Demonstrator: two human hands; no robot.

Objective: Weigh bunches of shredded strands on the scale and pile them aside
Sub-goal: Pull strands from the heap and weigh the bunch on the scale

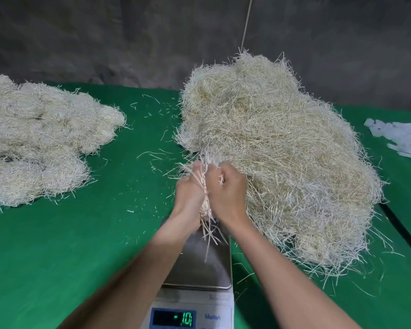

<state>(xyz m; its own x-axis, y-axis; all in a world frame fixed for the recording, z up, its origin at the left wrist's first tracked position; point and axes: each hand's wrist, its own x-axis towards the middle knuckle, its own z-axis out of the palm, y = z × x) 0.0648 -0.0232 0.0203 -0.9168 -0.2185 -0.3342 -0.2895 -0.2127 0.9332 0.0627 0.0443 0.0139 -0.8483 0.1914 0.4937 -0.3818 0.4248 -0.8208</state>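
**Q:** What lies nearest, at 6 o'clock?
**A:** The scale, on the cloth. Its display shows a green minus reading; the digits are not sharp. The steel pan carries no load.

**Q:** Where are the hands, and how do they stand?
**A:** Over the pan's far edge, toward 12 o'clock from the display. The left hand and right hand are both curled into fists round one bunch, knuckles close together. Strands stick out above the fists and dangle below, over the pan. Whether the ends touch the pan cannot be told.

**Q:** What lies beyond them?
**A:** From 1 to 4 o'clock, the heap, loose and tangled, just beside the right hand. At 9 to 10 o'clock, well apart from the hands, the pile of flatter bunches lying against one another. Stray strands are scattered on the cloth between the two.

**Q:** And farthest?
**A:** At 3 o'clock, by the frame's edge, a white sheet, crumpled. At 12 o'clock, the grey wall, with a thin cord running up it above the heap.
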